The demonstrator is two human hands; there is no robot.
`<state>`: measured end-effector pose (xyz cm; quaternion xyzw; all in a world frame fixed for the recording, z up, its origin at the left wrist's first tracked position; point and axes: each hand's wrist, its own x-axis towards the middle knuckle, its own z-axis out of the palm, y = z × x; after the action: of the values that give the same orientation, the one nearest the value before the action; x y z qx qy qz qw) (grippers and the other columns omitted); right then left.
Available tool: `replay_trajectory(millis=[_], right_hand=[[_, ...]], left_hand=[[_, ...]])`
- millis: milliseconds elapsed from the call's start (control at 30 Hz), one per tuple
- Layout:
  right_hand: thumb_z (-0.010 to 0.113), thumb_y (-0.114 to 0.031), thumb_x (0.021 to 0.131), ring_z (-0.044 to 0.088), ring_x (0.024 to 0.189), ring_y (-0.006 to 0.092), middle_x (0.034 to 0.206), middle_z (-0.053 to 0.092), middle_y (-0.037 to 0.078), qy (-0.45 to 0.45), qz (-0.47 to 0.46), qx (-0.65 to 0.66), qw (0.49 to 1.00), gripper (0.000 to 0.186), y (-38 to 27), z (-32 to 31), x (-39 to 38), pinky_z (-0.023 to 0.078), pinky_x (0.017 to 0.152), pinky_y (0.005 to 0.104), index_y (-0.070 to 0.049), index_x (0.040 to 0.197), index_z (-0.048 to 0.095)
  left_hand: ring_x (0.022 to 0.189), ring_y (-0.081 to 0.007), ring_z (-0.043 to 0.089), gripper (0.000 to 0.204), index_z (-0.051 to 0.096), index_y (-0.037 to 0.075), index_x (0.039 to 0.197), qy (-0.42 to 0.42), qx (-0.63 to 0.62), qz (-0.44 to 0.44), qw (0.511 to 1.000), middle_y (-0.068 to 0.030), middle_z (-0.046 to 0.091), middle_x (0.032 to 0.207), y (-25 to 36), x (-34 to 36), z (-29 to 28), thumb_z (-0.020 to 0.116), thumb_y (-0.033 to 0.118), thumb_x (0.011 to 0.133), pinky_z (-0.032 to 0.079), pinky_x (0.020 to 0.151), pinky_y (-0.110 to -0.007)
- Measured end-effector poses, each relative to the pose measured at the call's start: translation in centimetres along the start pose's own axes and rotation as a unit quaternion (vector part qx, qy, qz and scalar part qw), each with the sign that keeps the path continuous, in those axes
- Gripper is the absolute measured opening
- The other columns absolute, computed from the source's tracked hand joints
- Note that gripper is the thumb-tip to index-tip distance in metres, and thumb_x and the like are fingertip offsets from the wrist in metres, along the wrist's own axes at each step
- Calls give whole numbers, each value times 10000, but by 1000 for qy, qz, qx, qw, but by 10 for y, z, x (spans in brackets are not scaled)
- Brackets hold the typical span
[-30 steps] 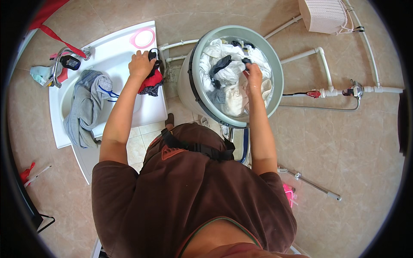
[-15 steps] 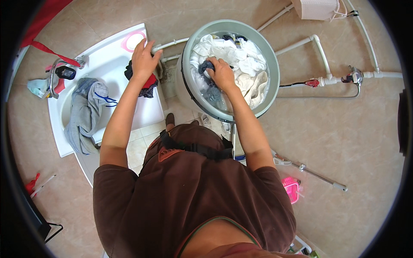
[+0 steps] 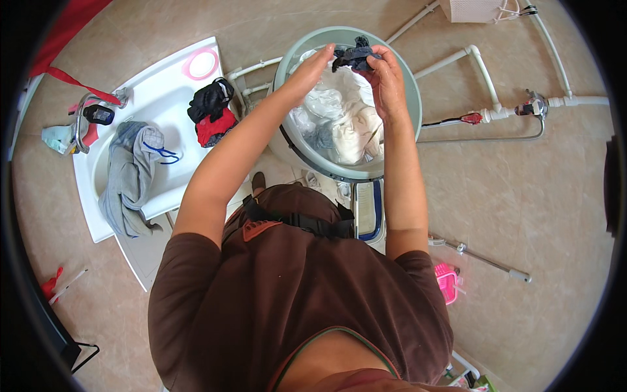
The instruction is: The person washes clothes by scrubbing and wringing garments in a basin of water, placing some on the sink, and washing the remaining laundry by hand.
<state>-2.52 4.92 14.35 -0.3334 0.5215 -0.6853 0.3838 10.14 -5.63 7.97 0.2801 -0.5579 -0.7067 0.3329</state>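
The left hand (image 3: 308, 77), fingers straight but its grip too hidden to tell, had just joined the right hand (image 3: 390, 81), which pinched the small dark blue-grey crumpled cloth (image 3: 356, 59), now lifted above the wet white clothes (image 3: 353, 98) in the round grey-green plastic tub (image 3: 339, 31), so the black-and-red cloth heap (image 3: 210, 101) lay untouched on the shiny white sink (image 3: 173, 68).

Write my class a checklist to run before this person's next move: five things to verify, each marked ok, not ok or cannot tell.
1. Right hand grips the dark cloth: ok.
2. Left hand touches that cloth: cannot tell; it is close, but contact is unclear.
3. Dark cloth lifted clear of the white laundry: cannot tell from overhead.
4. White laundry inside the tub: ok.
5. Sink free of clothes: not ok; a grey garment and a black-and-red pile lie there.
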Motion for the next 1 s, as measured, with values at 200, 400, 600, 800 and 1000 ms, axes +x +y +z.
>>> replay_trajectory(millis=[200, 400, 600, 800, 1000], right_hand=[[513, -72, 871, 561, 813, 131, 897, 569, 25, 46, 81, 41, 995, 104, 51, -50, 2, 511, 764, 325, -71, 973, 531], [590, -237, 860, 605, 801, 195, 806, 601, 71, 173, 128, -262, 941, 248, 149, -113, 2, 494, 702, 318, -41, 1010, 568], [612, -239, 824, 570, 963, 369, 1157, 508, 179, 98, 5, -637, 765, 352, 140, -60, -15, 481, 832, 444, -71, 1129, 559], [663, -245, 777, 610, 800, 328, 893, 600, 130, -31, -51, -598, 799, 266, 88, -9, -63, 485, 663, 419, -87, 966, 562], [673, -238, 776, 631, 798, 304, 803, 643, 120, -196, 25, -566, 801, 183, 93, -34, -72, 483, 665, 412, -101, 881, 611]], left_hand=[[553, -132, 528, 328, 594, 59, 932, -73, -120, -146, 979, -17, 600, 733, -32, 32, 14, 600, 385, 898, 407, 495, -283], [874, -287, 648, 300, 660, 85, 997, -87, 447, -4, 890, -130, 679, 911, -77, 49, 33, 656, 326, 819, 492, 754, -394], [1001, -312, 623, 282, 653, 125, 1061, -146, 602, -56, 783, -138, 666, 1031, -99, 51, 35, 633, 281, 828, 487, 856, -426], [697, -254, 647, 238, 627, 67, 1027, -13, 417, -112, 902, -134, 667, 818, -98, 66, 21, 552, 196, 841, 514, 591, -379], [434, -142, 518, 196, 595, 61, 1000, 14, 160, -218, 963, -85, 609, 642, -81, 62, 24, 501, 159, 859, 424, 381, -286]])
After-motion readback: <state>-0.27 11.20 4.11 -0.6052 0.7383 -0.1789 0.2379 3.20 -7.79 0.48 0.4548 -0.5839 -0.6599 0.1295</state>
